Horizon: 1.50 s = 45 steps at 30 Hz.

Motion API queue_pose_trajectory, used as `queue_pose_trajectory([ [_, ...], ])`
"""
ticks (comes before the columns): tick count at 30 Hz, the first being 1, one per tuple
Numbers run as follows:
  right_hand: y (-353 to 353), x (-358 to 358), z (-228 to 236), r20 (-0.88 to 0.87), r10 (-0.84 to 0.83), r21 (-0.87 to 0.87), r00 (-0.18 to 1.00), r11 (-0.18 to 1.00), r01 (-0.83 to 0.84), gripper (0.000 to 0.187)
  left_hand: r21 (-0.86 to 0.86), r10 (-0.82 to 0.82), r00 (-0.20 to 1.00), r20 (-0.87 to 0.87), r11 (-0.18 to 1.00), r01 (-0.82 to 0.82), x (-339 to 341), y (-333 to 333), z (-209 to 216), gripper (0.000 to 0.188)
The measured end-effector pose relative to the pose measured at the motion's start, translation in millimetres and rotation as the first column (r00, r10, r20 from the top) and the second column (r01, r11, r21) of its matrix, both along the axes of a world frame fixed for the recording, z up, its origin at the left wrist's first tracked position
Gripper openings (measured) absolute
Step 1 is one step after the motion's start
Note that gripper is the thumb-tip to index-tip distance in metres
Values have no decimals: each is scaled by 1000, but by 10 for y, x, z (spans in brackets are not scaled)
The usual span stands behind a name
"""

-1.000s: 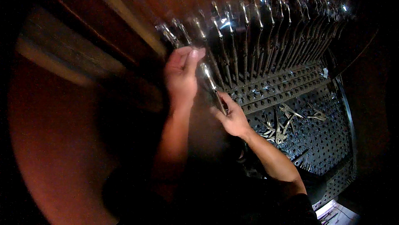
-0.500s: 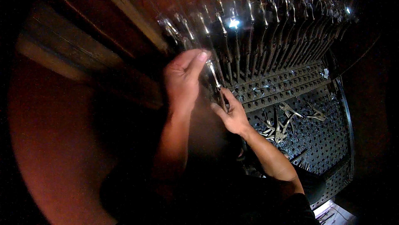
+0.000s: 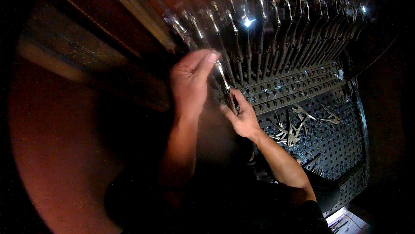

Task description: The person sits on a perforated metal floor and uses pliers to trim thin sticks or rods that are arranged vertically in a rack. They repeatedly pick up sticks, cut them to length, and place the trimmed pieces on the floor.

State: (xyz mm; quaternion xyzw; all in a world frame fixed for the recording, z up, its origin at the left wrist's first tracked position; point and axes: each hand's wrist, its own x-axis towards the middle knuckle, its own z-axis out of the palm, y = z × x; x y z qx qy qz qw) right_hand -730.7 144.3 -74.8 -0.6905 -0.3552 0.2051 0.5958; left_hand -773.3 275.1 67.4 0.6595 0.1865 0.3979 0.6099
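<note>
A slim dark rod with a shiny, bright upper end (image 3: 223,76) slants up and left in front of me. My right hand (image 3: 244,119) is closed round its lower part, thumb on the near side and fingers behind. My left hand (image 3: 192,78) is closed in a pinch by the rod's bright tip, thumb uppermost. What its fingers grip, if anything, is too small and blurred to name. Beyond both hands stands a row of similar dark rods (image 3: 261,56) with shiny curved upper ends (image 3: 234,21).
The rods rise from a dark rack (image 3: 298,88) with rows of small pegs. Nearer, several locking pliers (image 3: 293,135) lie on a perforated dark panel (image 3: 341,145). Wooden beams (image 3: 129,7) run along the upper left. A reddish-brown surface (image 3: 56,147) lies at the left.
Both hands keep almost the same place and hold. The rack, rods and pliers sit slightly further right in the view, by only a few pixels.
</note>
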Motion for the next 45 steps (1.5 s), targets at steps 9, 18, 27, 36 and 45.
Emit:
queue_pose_trajectory([
  [9, 20, 13, 46, 5, -8, 64, 1000, 998, 8, 42, -7, 13, 1000, -9, 1000, -13, -2, 12, -19, 15],
  [18, 61, -4, 87, -45, -37, 63, 998, 997, 40, 34, -8, 2, 1000, -17, 1000, -2, -10, -12, -3, 15],
  [27, 149, 54, -49, 77, -117, 148, 990, 983, 104, 24, 60, -96, 995, 37, 994, 94, -53, -105, -174, 42],
  [36, 66, 36, 36, 56, -91, 264, 994, 962, 73, 36, 166, 41, 814, -579, 984, 69, -185, -361, -618, 59],
  [45, 86, -80, 195, 7, -113, 260, 994, 960, 107, 50, 40, -12, 917, -400, 999, 30, -156, -331, -845, 43],
])
